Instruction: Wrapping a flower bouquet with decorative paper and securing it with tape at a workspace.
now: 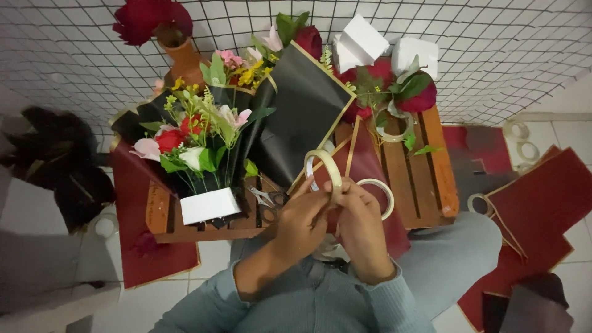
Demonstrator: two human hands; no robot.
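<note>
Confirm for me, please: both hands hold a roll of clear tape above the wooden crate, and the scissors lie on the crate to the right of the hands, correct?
Not quite. In the head view the scissors lie to the left of the hands, beside the white foam block. The rest holds: the left hand and right hand hold the roll of clear tape above the wooden crate.

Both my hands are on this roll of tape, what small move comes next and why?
Probably peel the tape's free end loose. Both the left hand and right hand pinch the tape roll upright, and no loose strip shows yet; the scissors lie just beside the left hand.
</note>
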